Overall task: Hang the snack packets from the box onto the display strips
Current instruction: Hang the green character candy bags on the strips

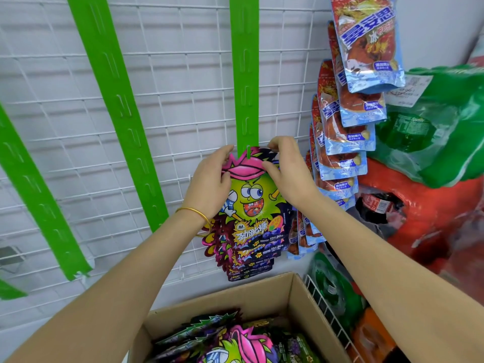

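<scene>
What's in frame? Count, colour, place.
grid: one, white wire, behind
strips: four, green, on the grid
top packet: one, purple and yellow-green, at a strip's lower end
hung packets: several, same print, below it
blue packets: one column, blue and red, right
box: one, brown cardboard, bottom centre
boxed packets: many, same print, in box
bundles: two, green above red, far right
bangle: one, gold, left wrist
left hand, right hand: fingers pinch the top packet's upper edge

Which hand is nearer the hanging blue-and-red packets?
Right. The right hand pinches the cartoon packet's top right corner, just beside the blue-and-red packets; the left hand grips its top left edge, farther off.
</scene>
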Demonstrator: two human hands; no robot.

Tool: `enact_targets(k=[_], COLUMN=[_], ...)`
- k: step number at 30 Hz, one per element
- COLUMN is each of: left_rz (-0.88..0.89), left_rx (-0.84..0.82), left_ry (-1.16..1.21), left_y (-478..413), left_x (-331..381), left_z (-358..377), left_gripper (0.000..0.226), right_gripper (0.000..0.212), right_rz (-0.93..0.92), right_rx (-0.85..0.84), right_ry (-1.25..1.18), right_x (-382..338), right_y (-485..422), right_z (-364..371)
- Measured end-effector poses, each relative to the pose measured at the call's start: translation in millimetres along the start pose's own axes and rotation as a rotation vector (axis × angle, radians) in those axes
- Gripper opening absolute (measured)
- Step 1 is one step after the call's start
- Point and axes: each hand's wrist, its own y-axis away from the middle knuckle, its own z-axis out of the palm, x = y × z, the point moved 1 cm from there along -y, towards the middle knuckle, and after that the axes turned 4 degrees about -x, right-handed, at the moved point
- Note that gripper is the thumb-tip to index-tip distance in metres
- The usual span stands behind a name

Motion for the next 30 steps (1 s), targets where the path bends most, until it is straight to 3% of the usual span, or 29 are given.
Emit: enact_targets(k=[4, 7, 9, 13, 15, 17, 21, 24, 30], left_rz=[0.094, 0.140, 0.103, -0.010, -0.124, -0.234, -0.418, -0.504, -0.523], left_rx=[0.129, 0.241, 0.248, 0.092, 0.024, 0.011, 0.062, 0.152, 0.211], left_ry=[-0.099, -0.129, -0.105, -0.081, -0.058, -0.054, -0.024, 0.016, 0.063], left_y=[11, 37, 66, 146, 183, 212, 237, 237, 237], left_x=[-3, -7, -13, -48, -70, -91, -118, -124, -129], left_z=[-1, -1, 6, 31, 39, 41, 36, 34, 30], left_gripper=[0.050, 0.044, 0.040, 0.034, 0.034, 0.033, 0.042, 0.039, 0.035], right_gripper=[0.028, 0.023, 0.019, 0.016, 0.020, 0.024, 0.029, 0.037, 0.027], right_rz=[-0.051, -0.038, 0.039, 0.305, 0.344, 0.322, 0.293, 0.244, 0.289], right_rx=[0.107, 0.128, -0.020, -0.549, -0.768, -0.867, -0.825, -0.860, -0.911], right_ry=[0.090, -0.005, -0.084, -0.177, -0.135, -0.104, -0.131, 0.009, 0.178], right_x=[1, 2, 5, 28, 36, 37, 18, 5, 4], right_y=[21, 60, 93, 164, 191, 205, 203, 201, 209], right_z=[-5, 1, 17, 68, 93, 116, 160, 198, 234])
